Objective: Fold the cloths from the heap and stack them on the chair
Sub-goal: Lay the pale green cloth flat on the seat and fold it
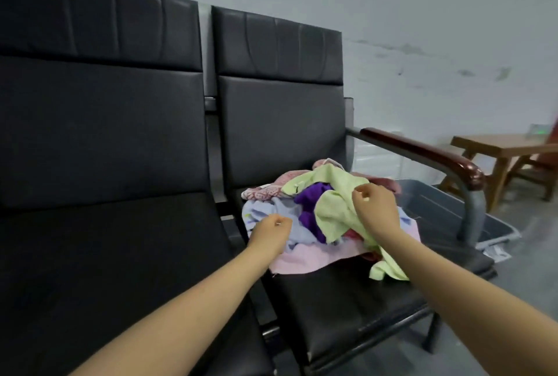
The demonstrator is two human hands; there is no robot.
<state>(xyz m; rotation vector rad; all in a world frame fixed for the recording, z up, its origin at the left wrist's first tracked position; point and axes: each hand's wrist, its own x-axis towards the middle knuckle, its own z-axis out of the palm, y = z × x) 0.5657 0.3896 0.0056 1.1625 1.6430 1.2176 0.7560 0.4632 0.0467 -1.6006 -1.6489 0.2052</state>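
Heap: crumpled cloths in a loose pile (326, 218) lie toward the back of the right-hand black padded seat (347, 300), close under its backrest.
Cloths in it: a pale green towel-like cloth (335, 209) lies on top and trails down to the front right; a deep purple cloth (311, 194) shows beneath it; a light blue cloth (271, 209) lies on the left; a soft pink cloth (305, 257) spreads at the bottom front; a red-and-white patterned cloth (265, 193) sits at the back.
My left hand: my left hand (270, 235) is over the left edge of the pile at the light blue cloth, fingers curled under; I cannot tell whether they grip any fabric.
My right hand: my right hand (376, 209) is at the pale green cloth, fingers curled in, the cloth hanging below my wrist; whether I have hold of it I cannot tell.
Left seat: the neighbouring black padded seat (105, 254) is joined to the first.
Armrest: a dark reddish wooden armrest on a grey metal tube (422, 149) borders the right seat.
Floor beyond: a grey plastic bin (437, 206) stands just past the armrest.
Far right: a brown wooden desk (507, 146) stands by the pale wall (422, 13).
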